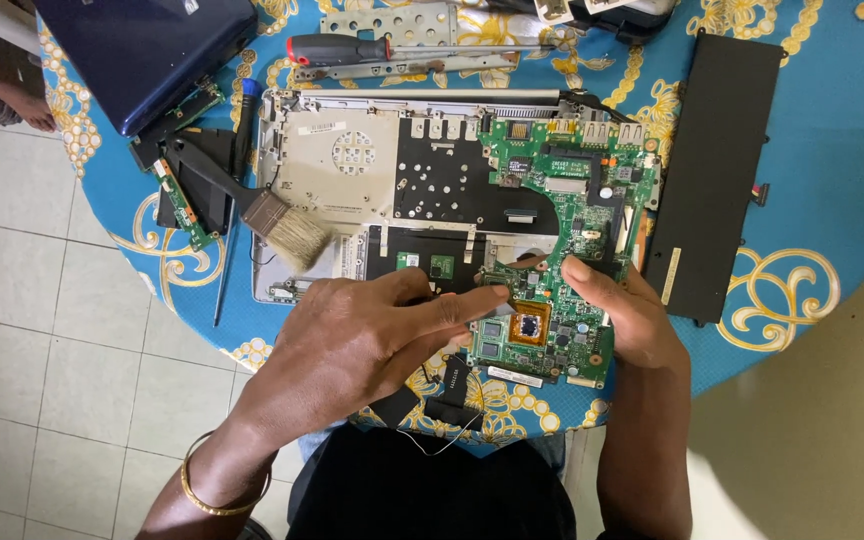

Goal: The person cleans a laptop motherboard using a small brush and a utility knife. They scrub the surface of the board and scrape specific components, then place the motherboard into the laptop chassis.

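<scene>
Two hands on green motherboard (562, 240) — brush (277, 225), battery (717, 175), screwdriver (372, 48) around

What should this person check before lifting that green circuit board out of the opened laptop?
1. Both hands on the board: left hand and right hand touch the green circuit board: ok.
2. Board free of screws: cannot tell.
3. Cables unplugged from the board: cannot tell; a black wire runs along the laptop shell top edge.
4. Battery out: black battery lies apart on the tablecloth: ok.
5. Brush clear of the board: ok, it rests left of it.
6. Screwdriver within reach: ok.
</scene>
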